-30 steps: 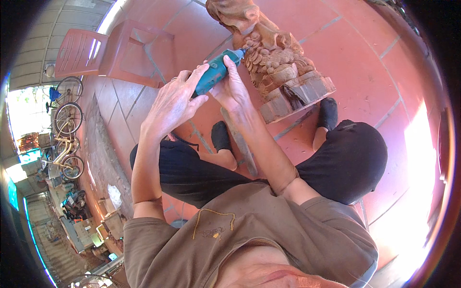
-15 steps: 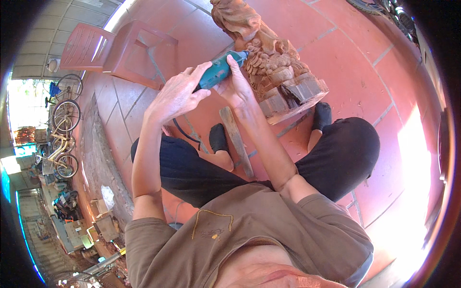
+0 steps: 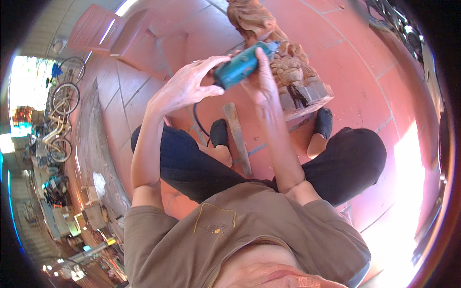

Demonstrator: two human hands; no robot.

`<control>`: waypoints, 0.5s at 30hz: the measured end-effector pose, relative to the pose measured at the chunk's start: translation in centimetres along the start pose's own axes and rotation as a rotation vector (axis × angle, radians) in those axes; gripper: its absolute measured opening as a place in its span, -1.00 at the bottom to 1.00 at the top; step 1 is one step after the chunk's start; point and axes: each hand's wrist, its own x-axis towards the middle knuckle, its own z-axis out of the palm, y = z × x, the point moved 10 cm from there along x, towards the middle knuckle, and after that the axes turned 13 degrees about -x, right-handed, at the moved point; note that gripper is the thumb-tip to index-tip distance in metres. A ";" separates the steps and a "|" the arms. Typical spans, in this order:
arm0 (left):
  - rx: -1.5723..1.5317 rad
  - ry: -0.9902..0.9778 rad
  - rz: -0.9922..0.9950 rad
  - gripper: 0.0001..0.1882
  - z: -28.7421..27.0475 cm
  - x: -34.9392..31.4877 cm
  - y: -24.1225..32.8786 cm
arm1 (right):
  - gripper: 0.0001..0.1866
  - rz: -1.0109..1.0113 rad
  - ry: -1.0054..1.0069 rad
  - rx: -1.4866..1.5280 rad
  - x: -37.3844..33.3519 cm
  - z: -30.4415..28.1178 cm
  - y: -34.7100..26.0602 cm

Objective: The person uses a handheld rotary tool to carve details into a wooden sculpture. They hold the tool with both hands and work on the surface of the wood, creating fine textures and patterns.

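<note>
The power tool [image 3: 241, 68], a teal one with a dark rear end, is in the right hand [image 3: 262, 89], held above the floor in front of the person. The right hand is clamped on its body, thumb along the near side. At the rear end, the left hand [image 3: 188, 85] curves with its fingers above and its thumb below; whether it presses on the tool cannot be told. The tool's front end is blurred and points to the right of the grip, overlapping a carved wooden statue [image 3: 294, 72]; contact between them cannot be made out. The statue's base is on the side nearer the person, between the grip and the right foot [image 3: 323, 123]. Below the grip, a black cord [image 3: 198, 119] hangs near the left foot [image 3: 219, 133], and a flat wooden stick [image 3: 236, 140] lies on the red tiles [image 3: 353, 77]. Left of and beyond the grip is a reddish chair [image 3: 94, 31]; farther left are bicycles [image 3: 65, 99].
</note>
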 end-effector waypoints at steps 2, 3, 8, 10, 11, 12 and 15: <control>-0.157 0.006 -0.027 -0.34 -0.7 -0.7 0.2 | -0.46 0.059 -0.060 0.110 -0.7 0.4 -0.6; -0.240 0.027 -0.027 -0.33 -1.2 -1.0 -0.1 | -0.43 0.019 -0.024 0.085 -1.5 0.4 -1.3; -0.511 0.182 -0.004 -0.56 -2.9 -2.9 0.2 | -0.45 -0.017 -0.072 0.105 -2.6 0.7 -3.1; -0.494 0.214 0.023 -0.62 -2.6 -3.1 0.6 | -0.46 -0.043 -0.067 0.080 -3.3 0.9 -3.9; -0.480 0.230 0.033 -0.63 -2.4 -3.2 0.8 | -0.47 -0.054 -0.069 0.062 -3.6 1.2 -4.2; -0.467 0.247 0.042 -0.63 -2.1 -3.3 1.0 | -0.48 -0.060 -0.072 0.046 -3.9 1.4 -4.4; -0.472 0.193 0.053 -0.65 -1.2 -3.0 2.2 | -0.52 -0.079 -0.079 0.015 -4.6 1.8 -4.6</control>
